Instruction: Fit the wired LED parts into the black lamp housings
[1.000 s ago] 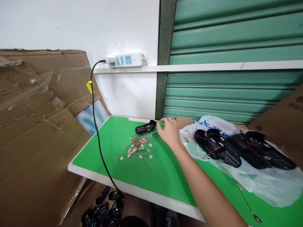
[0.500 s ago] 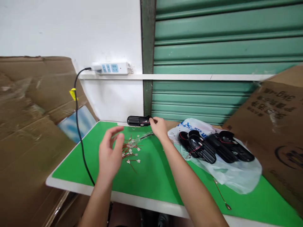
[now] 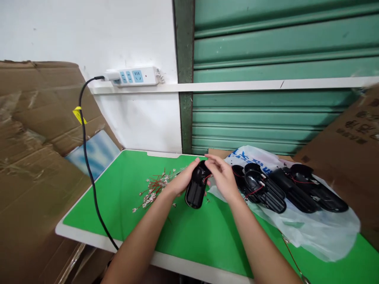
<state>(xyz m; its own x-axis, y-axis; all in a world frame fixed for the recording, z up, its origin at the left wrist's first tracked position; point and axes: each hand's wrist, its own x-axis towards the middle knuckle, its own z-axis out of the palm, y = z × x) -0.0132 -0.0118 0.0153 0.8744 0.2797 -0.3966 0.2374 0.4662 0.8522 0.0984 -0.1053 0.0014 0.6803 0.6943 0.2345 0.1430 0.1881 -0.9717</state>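
Observation:
Between both hands, above the green tabletop, a black plastic housing (image 3: 196,191) is held lengthwise toward me, its hollow side up. A thin red wire (image 3: 207,178) shows at its right edge. My left hand (image 3: 184,179) is closed around the housing's left side. On its upper right, my right hand (image 3: 221,176) has its fingers bent against the rim and the wire; whatever lies under the fingertips is hidden. Just left of the housing lies a pile of small white parts with red wires (image 3: 154,191), partly behind my left arm.
On the right, several more black housings (image 3: 266,193) with red wires lie on a white plastic bag (image 3: 328,240). A thin metal tool (image 3: 291,254) lies near the front edge. Cardboard (image 3: 35,165) flanks the table (image 3: 103,213). A black cable (image 3: 89,165) drops from a power strip (image 3: 134,77).
The housing has come nearer to me and turned from sideways to lengthwise. My left hand, open and apart before, now grips it together with my right hand. The view has shifted slightly.

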